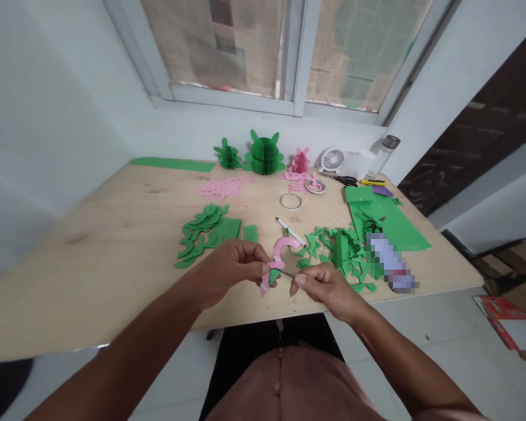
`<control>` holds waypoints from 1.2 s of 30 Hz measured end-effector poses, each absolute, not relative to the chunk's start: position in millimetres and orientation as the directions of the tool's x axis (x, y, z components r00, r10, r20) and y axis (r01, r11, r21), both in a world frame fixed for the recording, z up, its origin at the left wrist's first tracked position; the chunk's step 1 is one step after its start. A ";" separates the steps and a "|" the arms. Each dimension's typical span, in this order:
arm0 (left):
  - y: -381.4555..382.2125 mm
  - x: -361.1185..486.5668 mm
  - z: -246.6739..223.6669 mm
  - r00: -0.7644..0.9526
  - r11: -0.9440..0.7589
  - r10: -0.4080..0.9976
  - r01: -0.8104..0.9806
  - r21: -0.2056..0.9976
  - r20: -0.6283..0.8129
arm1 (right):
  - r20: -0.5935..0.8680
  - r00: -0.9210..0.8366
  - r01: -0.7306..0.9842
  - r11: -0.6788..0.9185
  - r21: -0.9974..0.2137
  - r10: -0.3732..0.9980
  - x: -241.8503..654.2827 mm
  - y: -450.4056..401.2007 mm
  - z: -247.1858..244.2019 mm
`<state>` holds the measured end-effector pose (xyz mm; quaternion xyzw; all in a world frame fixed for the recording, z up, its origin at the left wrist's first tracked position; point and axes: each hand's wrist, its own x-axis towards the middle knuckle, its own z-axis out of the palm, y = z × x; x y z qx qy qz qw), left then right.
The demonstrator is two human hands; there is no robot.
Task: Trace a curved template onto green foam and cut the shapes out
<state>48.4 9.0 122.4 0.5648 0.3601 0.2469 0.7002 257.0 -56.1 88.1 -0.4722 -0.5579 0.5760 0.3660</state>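
Note:
My left hand (232,269) pinches a curved pink paper piece (280,251) with pale strips on it, above the table's front edge. A bit of green paper (274,276) shows against the pink piece's lower part. My right hand (326,286) is closed on a thin dark pointed tool (284,272), whose tip meets the pink piece beside my left fingertips. What kind of tool it is cannot be made out. Just beyond the hands a white pen (290,231) lies on the wooden table (127,245).
Green cutouts (193,240) lie left, green scraps (355,257) right, beside green sheets (390,219) and a blurred object (390,263). Pink cutouts (221,188), tape rolls (315,186), black scissors (346,180), a yellow cutter (372,182), paper figures (264,155), a fan (332,159) and a bottle (383,155) are farther back.

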 end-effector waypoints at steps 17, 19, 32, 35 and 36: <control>6.3 48.0 127.9 0.611 0.264 0.757 0.039 0.964 -0.232 | -0.127 -0.325 0.202 -0.062 -0.977 0.937 259.6 -49.5 92.8; 6.0 48.9 128.3 0.614 0.264 0.754 0.042 0.964 -0.234 | -0.119 -0.318 0.205 -0.054 -0.977 0.940 259.5 -50.0 94.3; -6.2 51.6 118.1 0.518 0.253 0.827 0.006 0.967 -0.219 | -0.122 -0.190 0.000 -0.124 -0.992 0.974 266.2 -71.3 72.3; -17.7 55.4 108.8 0.416 0.253 0.886 -0.058 0.966 -0.207 | -0.089 -0.072 -0.156 -0.100 -0.983 0.993 258.3 -78.5 62.3; -21.9 57.7 105.1 0.366 0.253 0.908 -0.090 0.963 -0.204 | -0.090 -0.025 -0.197 -0.094 -0.976 0.996 253.9 -79.7 59.9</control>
